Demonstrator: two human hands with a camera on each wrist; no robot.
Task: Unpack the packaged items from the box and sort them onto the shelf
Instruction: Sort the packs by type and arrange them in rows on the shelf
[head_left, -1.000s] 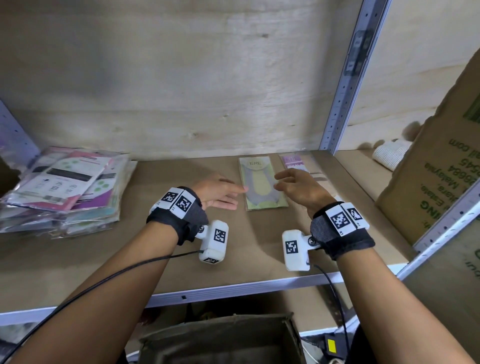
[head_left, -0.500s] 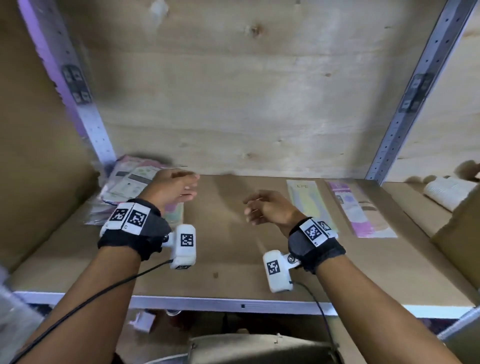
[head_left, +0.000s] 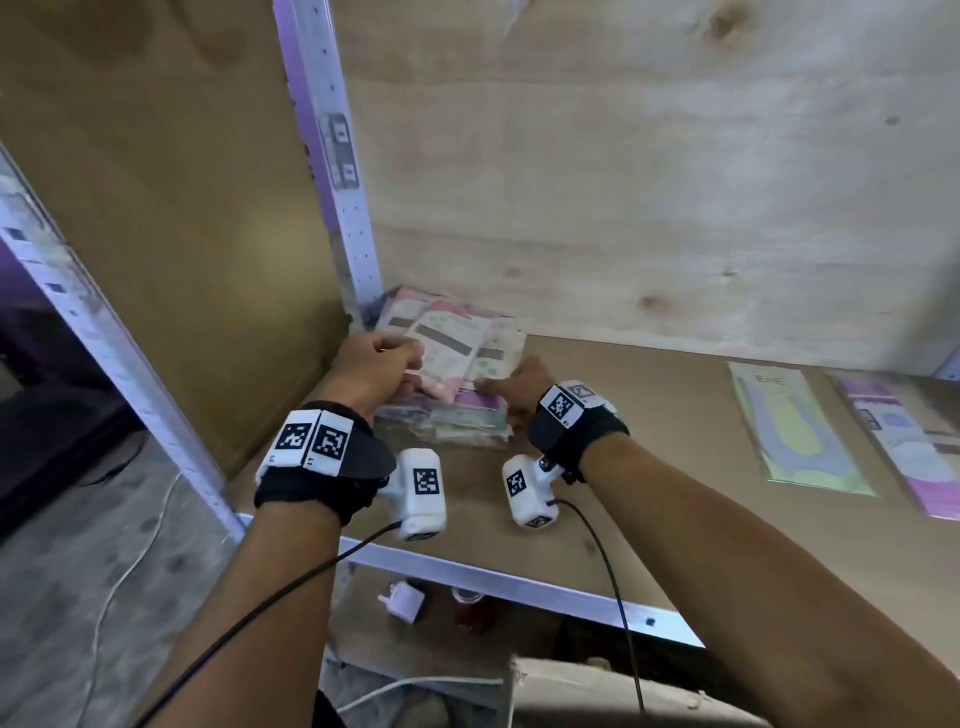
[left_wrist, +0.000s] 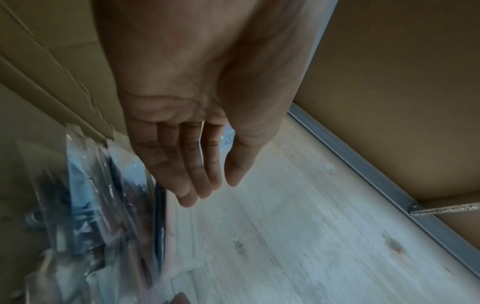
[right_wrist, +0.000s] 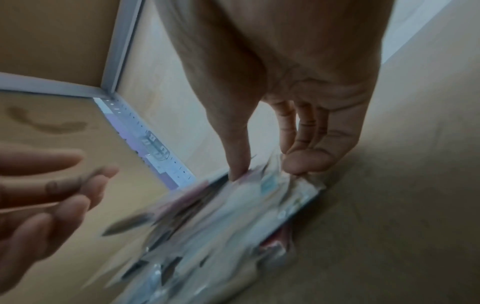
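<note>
Packaged items (head_left: 457, 379): loose stack of flat plastic packets at the back left corner of the shelf (head_left: 649, 467), against the metal upright (head_left: 332, 171) and the plywood back wall.

Head view. Left hand (head_left: 371, 366) sits at the stack's left edge, touching the top packets; whether it grips any cannot be told from here. Right hand (head_left: 519, 379) is at the stack's right edge, thumb on top of the packets. Two more flat packets lie well apart to the right on the shelf board: a green packet (head_left: 795, 431) and, just beside it, a pink packet (head_left: 904, 441). Box (head_left: 613, 691) rim shows below the shelf's front rail.

Left wrist view. Left hand (left_wrist: 197, 123) has its fingers (left_wrist: 189, 174) straight and together, thumb slightly apart, holding nothing. Packaged items (left_wrist: 98, 216) appear just beside the fingertips, blurred.

Right wrist view. Right hand (right_wrist: 285, 102) pinches the edge of the packaged items (right_wrist: 221, 216): thumb pressed on the top, curled fingers (right_wrist: 306, 160) at the side of the stack. Left hand (right_wrist: 39, 185) hovers at the frame's left, fingers spread. Packets are motion-blurred.
</note>
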